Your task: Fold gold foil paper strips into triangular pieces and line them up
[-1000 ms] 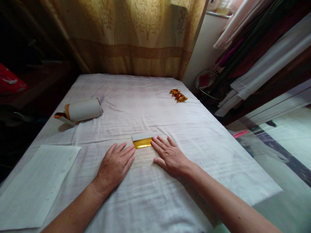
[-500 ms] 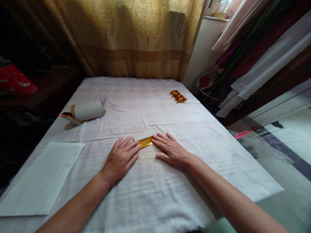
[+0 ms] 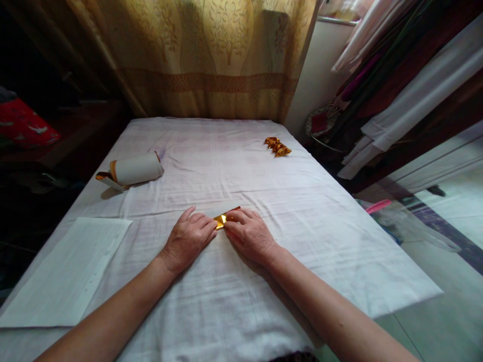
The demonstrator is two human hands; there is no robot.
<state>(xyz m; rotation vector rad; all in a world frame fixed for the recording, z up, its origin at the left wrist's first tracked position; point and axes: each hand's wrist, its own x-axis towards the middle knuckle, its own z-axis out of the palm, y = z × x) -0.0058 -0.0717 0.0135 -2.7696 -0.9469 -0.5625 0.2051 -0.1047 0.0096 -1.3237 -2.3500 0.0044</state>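
Fingers (image 3: 207, 225) bunched, left hand (image 3: 187, 237) and right hand (image 3: 252, 235) seemingly pinch the gold foil strip (image 3: 220, 221). Probably light, slick, easily creased; hold its edges.

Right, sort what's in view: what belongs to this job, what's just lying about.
Belongs:
gold foil strip, at the fingertips of the left hand and right hand
probably the roll and crinkled gold pieces, by matching colour

Apparently just lying about:
white sheet, untouched
red item
hanging clothes
plastic bag
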